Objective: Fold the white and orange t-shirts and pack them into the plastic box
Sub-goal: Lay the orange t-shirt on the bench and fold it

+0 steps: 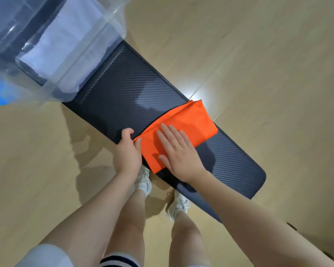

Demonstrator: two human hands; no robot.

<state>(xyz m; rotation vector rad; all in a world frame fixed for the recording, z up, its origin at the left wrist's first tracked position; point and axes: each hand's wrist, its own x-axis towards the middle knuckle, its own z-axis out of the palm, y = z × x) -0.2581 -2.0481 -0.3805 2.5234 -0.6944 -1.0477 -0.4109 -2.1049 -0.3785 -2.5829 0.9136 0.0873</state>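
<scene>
Looks like you're past halfway: the clear plastic storage box (pixel 96 45) at the far end of the long dark ribbed mat (pixel 123 87) already has a folded white t-shirt (pixel 66 41) inside. The folded orange t-shirt (pixel 191 120) sits mid-mat, unpacked. Your right hand (pixel 178 153) presses it flat, fingers straight; your left hand (pixel 126 151) pinches its near edge.

Left hand (pixel 128 151) curled, thumb pinching; right hand (pixel 178 151) flat, fingers spread
</scene>
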